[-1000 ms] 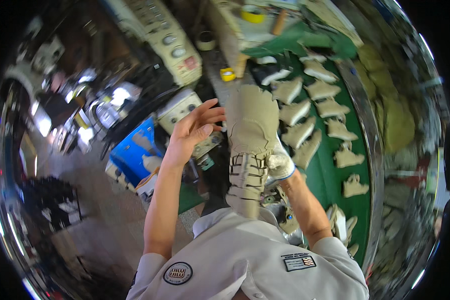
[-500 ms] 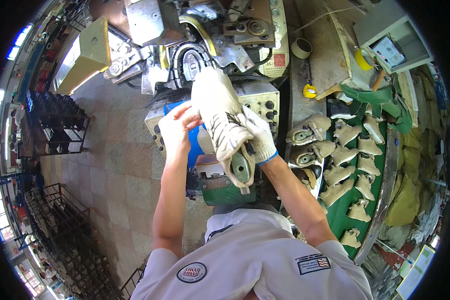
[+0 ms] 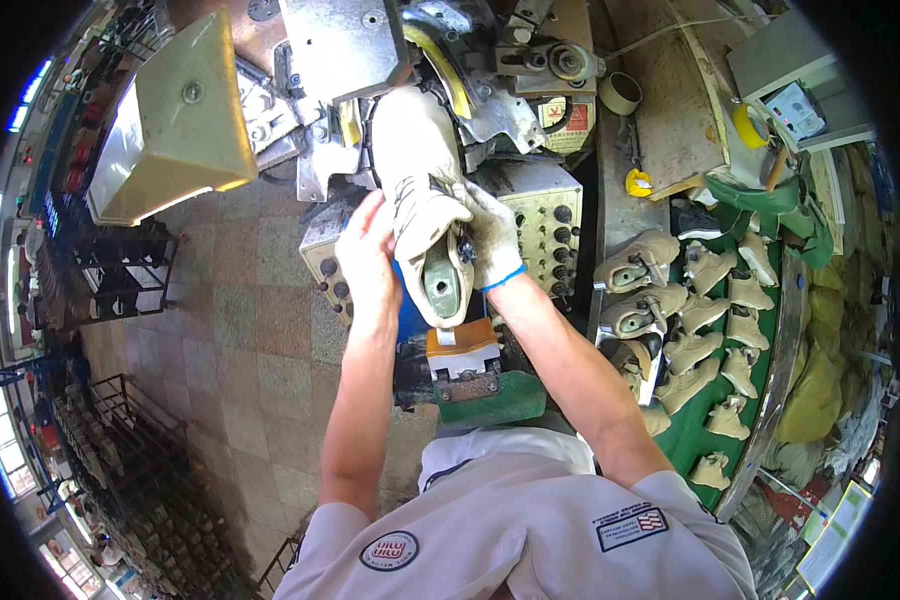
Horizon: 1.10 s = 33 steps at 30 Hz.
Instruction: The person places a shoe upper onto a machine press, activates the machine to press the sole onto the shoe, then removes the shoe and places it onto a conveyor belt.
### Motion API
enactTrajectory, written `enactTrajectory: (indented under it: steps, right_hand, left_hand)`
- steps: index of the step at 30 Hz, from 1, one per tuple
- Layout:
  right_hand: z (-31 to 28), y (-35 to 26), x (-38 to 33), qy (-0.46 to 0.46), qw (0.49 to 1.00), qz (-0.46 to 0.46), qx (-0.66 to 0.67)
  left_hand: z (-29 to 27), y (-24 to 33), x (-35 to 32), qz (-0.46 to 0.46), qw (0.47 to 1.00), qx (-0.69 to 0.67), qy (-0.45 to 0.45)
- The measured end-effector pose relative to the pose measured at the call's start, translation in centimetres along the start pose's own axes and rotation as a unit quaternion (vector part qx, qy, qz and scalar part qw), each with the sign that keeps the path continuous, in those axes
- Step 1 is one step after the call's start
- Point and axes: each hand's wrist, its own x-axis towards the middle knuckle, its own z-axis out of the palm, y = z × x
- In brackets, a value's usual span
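Shoe (image 3: 421,185) now farther into machine (image 3: 342,48), half-curled left hand (image 3: 371,250) and gloved right hand (image 3: 493,238) clasping its sides

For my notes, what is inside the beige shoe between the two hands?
A green block with a dark hole shows in the shoe; toward the toe, the inside is covered and unseen.

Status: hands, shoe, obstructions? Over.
Gloved right hand gripping beige lasted shoe. Bare left hand at its left side. Metal machine plates flanking toe.
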Motion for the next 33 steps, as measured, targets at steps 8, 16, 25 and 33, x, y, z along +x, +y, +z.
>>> enactTrajectory:
  steps: [8,16,25,33]
  right_hand:
    - [-1.7,2.0,1.0,-0.006,1.0,-0.023,0.014]
    - [-1.3,1.4,0.7,0.011,0.995,-0.037,-0.095]
    - [-0.5,1.1,0.3,0.05,0.958,-0.097,-0.266]
    - [-7.4,-3.8,-3.9,0.064,0.957,-0.093,-0.266]
  left_hand:
    - [1.0,-1.0,-0.5,-0.076,0.993,-0.044,-0.082]
    - [-0.1,-3.6,0.2,0.042,0.991,0.079,-0.099]
    - [-0.8,-5.8,0.4,0.071,0.992,0.048,-0.092]
    - [-11.3,-15.1,-3.4,-0.089,0.934,0.33,0.103]
